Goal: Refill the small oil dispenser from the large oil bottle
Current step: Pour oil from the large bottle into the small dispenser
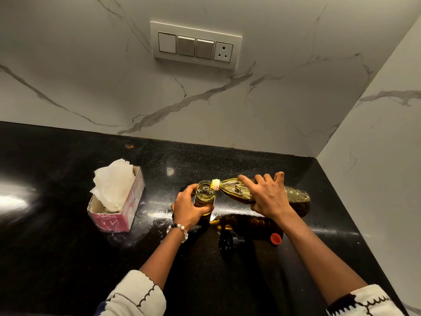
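The small glass oil dispenser (204, 194) stands uncapped on the black counter, partly filled with golden oil. My left hand (189, 207) grips its body from the left. The large clear oil bottle (296, 197) lies tilted almost flat, its yellow-ringed neck (215, 184) over the dispenser's mouth, and oil runs in. My right hand (267, 197) holds the bottle round its middle from above, index finger stretched along its shoulder. The dispenser's black spout top (227, 242) and the bottle's red cap (275, 238) lie on the counter in front of my hands.
A pink tissue box (124, 215) with white tissues sticking out stands to the left. The marble backsplash (205, 106) carries a switch panel (196, 45). A marble side wall (376, 156) closes the counter on the right. White smears mark the black counter (57, 236) near the dispenser.
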Tool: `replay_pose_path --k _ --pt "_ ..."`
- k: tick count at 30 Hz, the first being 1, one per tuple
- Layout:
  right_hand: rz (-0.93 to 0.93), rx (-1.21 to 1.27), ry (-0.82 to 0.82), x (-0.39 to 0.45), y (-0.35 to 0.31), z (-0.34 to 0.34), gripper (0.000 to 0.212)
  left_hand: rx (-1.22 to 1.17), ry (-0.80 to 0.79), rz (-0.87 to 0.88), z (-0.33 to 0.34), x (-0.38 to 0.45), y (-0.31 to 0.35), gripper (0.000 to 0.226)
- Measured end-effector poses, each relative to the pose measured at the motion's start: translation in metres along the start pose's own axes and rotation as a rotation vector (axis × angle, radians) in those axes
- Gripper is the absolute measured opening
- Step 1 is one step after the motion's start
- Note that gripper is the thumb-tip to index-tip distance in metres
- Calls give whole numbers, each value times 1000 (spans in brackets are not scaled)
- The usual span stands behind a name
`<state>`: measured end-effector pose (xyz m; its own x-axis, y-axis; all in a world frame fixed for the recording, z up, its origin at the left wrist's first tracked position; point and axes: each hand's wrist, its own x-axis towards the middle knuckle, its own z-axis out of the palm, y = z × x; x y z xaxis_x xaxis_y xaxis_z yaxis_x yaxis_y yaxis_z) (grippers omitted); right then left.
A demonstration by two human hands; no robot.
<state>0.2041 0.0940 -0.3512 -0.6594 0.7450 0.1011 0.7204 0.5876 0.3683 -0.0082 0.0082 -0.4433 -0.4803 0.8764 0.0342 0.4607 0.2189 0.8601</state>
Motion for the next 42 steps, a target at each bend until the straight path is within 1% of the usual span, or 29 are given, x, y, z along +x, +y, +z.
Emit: replay_pose_path --k 4,11,42 --pt "9 1 -2 -1 -1 -1 91 8 -3 13 -1 -1 0 73" --pt "6 6 5 -1 -1 -1 92 1 3 5 0 -1 0 77" --pt "3 6 2 0 1 0 94 16 6 1 -1 -1 2 77"
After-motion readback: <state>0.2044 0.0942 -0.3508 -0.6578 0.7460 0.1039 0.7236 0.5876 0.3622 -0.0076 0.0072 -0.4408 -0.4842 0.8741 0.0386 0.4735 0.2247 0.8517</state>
